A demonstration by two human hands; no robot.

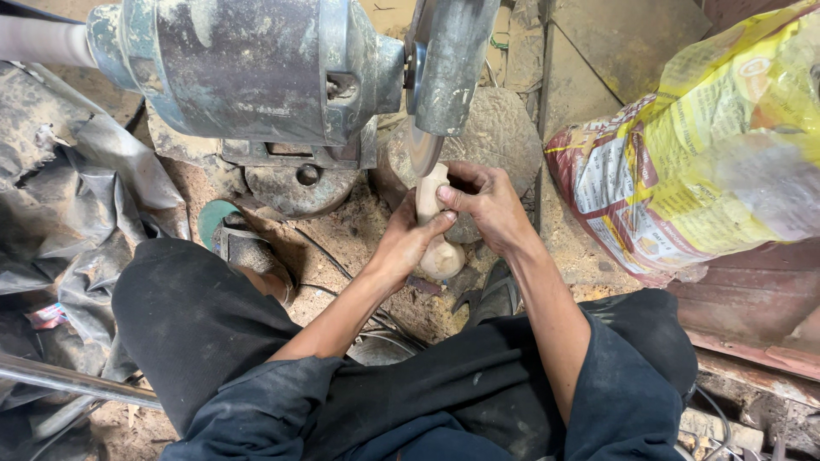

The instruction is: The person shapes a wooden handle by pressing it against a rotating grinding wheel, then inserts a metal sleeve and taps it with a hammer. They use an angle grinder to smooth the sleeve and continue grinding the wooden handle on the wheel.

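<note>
Pale cream wooden piece (434, 224) in the grip; grey-green, dust-mottled grinder (256, 72) above it. Right of the grip, a yellow, red and white printed sack (709, 162). Below the grip, dark navy clothing (444, 393); left, grey sheeting (77, 196).

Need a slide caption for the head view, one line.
Both hands, left hand and right hand, press a pale carved wooden piece against the spinning disc of a worn grey bench grinder.

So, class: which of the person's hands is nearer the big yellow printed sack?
The right hand, on the wooden piece's sack side; the left hand grips its far side.
</note>
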